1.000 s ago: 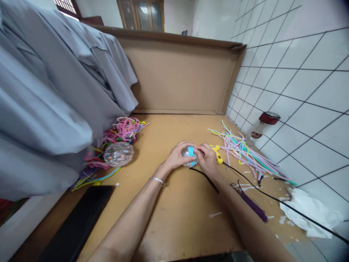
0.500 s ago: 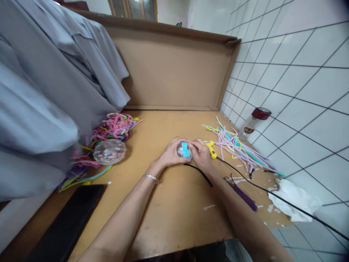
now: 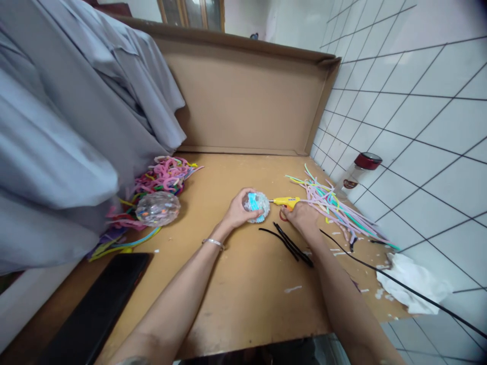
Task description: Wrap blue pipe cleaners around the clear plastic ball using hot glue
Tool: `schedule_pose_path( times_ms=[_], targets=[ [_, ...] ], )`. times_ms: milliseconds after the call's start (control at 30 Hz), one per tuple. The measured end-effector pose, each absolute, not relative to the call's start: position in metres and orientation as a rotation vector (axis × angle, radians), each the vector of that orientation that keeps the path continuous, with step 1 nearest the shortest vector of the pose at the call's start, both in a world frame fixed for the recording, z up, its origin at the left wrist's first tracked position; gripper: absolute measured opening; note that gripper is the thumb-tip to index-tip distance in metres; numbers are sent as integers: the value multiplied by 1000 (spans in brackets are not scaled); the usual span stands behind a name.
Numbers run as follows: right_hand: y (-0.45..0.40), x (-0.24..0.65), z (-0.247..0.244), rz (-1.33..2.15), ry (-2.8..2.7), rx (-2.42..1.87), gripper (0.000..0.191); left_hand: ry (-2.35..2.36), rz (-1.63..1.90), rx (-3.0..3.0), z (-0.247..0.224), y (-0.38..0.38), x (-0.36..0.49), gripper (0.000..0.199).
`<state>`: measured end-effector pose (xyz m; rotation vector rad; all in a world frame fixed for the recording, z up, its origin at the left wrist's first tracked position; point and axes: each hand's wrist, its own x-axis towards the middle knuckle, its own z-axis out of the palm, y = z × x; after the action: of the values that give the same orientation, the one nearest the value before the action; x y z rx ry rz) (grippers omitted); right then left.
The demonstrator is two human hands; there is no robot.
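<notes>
My left hand (image 3: 235, 212) is closed around a small clear ball (image 3: 264, 201) with light-blue fuzzy strips across it. Thumb and fingers grip it from the left side. My right hand (image 3: 305, 219) wraps round the handle of a yellow hot glue gun (image 3: 286, 202). The gun's metal nozzle points left, at or very near the ball's right side; whether they touch I cannot tell. A small red loop (image 3: 282, 215) shows beside my right fingers, the rest of it hidden. Between my forearms lie several black pipe cleaners (image 3: 291, 243).
Pastel pipe cleaners (image 3: 327, 200) lie right, near a red-lidded jar (image 3: 357, 172). A white tissue (image 3: 414, 284) and the gun's cord (image 3: 380, 268) are at right. Left are a pink pipe-cleaner heap (image 3: 167, 175), a larger clear ball (image 3: 158, 209), a black phone (image 3: 102, 304) and grey cloth (image 3: 95, 111).
My right hand has left the ball, moved right and taken hold of the glue gun, which now points at the ball. The ball is turned in my left hand. More black pipe cleaners show.
</notes>
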<state>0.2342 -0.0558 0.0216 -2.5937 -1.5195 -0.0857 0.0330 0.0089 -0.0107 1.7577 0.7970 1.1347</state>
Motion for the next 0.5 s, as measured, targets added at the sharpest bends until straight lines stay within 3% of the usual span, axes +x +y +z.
schedule_pose_path(
  times_ms=[233,500],
  targets=[
    [-48,242,8,86,-1361,-2555,50,784,1152,1748,-11,9,34,64],
    [-53,233,29,-170,-1210,-2378,54,790,1183,1667,-13,12,33,62]
  ],
)
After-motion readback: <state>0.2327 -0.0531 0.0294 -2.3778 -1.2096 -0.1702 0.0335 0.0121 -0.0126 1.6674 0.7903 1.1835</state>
